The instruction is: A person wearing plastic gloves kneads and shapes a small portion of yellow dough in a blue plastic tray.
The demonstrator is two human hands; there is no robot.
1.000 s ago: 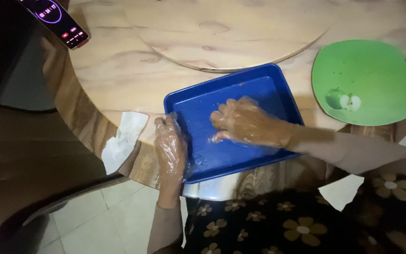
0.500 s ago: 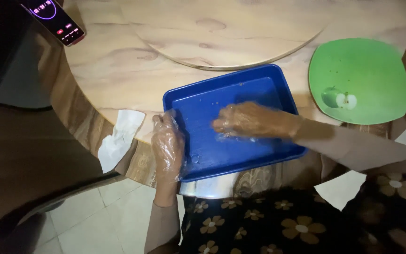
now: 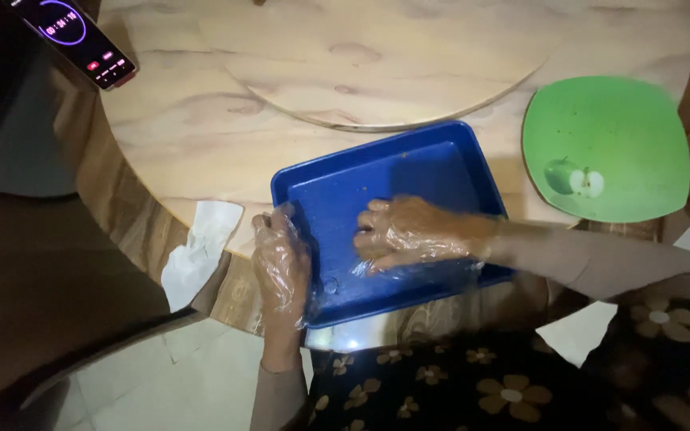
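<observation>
A blue rectangular tray (image 3: 409, 164) lies at the near edge of a round wooden table (image 3: 201, 136), with a few crumbs on its floor. Both my hands wear clear plastic gloves. My left hand (image 3: 281, 267) grips the tray's near left corner, fingers curled over the rim. Inside the tray, my right hand (image 3: 413, 231) lies flat, palm down and fingers spread on the floor near the front wall, with nothing held in it.
A green square plate (image 3: 632, 128) with an apple picture sits right of the tray. A round wooden turntable (image 3: 385, 56) fills the table's middle. A phone (image 3: 81, 40) lies at the far left, and a crumpled white tissue (image 3: 197, 247) hangs at the table's left edge.
My right hand has slid a little across the tray floor toward the near wall. My left hand keeps its hold on the tray corner.
</observation>
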